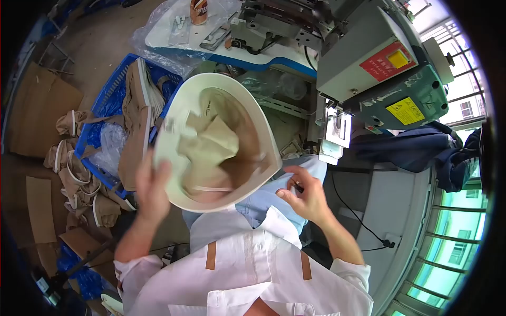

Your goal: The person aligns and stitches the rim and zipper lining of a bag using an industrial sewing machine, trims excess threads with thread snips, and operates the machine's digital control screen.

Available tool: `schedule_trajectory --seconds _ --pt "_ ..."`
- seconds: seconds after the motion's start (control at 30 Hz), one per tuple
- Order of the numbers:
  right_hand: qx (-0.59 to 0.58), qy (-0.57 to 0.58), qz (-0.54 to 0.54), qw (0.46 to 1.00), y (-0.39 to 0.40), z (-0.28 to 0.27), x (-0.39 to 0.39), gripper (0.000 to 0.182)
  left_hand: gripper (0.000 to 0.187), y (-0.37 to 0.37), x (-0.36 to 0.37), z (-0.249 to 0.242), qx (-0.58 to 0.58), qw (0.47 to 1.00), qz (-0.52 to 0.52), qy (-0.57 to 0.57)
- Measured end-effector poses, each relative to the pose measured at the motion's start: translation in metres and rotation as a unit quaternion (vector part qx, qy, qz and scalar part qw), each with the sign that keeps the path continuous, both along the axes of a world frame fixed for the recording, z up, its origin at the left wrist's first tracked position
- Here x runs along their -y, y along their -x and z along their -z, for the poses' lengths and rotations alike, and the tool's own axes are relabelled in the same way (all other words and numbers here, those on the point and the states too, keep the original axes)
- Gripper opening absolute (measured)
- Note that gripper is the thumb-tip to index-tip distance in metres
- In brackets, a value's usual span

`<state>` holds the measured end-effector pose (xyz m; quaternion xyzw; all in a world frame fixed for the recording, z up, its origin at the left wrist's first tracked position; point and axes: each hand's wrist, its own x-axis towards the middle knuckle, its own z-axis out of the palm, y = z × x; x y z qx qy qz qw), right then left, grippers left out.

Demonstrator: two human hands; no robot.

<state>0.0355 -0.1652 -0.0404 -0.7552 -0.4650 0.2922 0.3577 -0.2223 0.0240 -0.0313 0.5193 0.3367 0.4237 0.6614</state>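
Note:
A white plastic tub [270,138] with a rounded triangular rim sits tilted in front of my lap, blurred by motion. Inside it lie pale beige fabric pieces [219,138]. At the tub's left rim is my left hand [151,189], its thumb over the edge and its fingers smeared outside. My right hand [307,196] hovers just off the tub's right corner, above my light blue trousers [311,167]. Its fingers are curled, with a gap between thumb and forefinger. A small dark thing [299,187] shows in that palm, too little to name.
A blue crate [109,87] with fabric and plastic bags stands left, beside a heap of beige sewn pieces [79,166] and cardboard [42,113]. A white table [163,37] holds a can [198,11]. A green-grey machine [408,100] overhangs on the right, near dark clothing [406,147].

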Motion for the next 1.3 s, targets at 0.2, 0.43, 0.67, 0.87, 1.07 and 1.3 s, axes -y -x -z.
schedule_trajectory --seconds 0.2,0.43,0.67,0.87,1.07,1.3 --pt "-0.248 -0.038 0.13 0.959 0.026 0.089 -0.01 0.039 0.057 0.034 0.117 0.041 -0.254 0.796 0.541 -0.101" --pt "-0.155 -0.022 0.079 0.985 0.028 0.096 -0.005 0.028 0.04 -0.013 0.037 -0.024 -0.306 0.843 0.287 -0.338" --pt "0.03 -0.1 0.002 0.994 -0.005 0.037 0.032 0.03 0.023 -0.096 -0.023 0.03 -0.187 0.747 0.402 -0.495" --pt "0.07 -0.079 -0.032 0.994 -0.056 -0.03 0.072 0.03 0.019 -0.158 -0.016 -0.04 -0.234 0.698 0.594 -0.323" --pt "-0.326 0.052 0.218 0.918 -0.107 -0.05 0.065 0.024 0.031 -0.224 -0.033 -0.021 -0.281 0.68 0.669 -0.102" --pt "-0.246 0.032 0.245 0.937 -0.148 -0.042 0.03 0.029 0.029 -0.247 -0.053 -0.024 -0.272 0.738 0.616 -0.045"
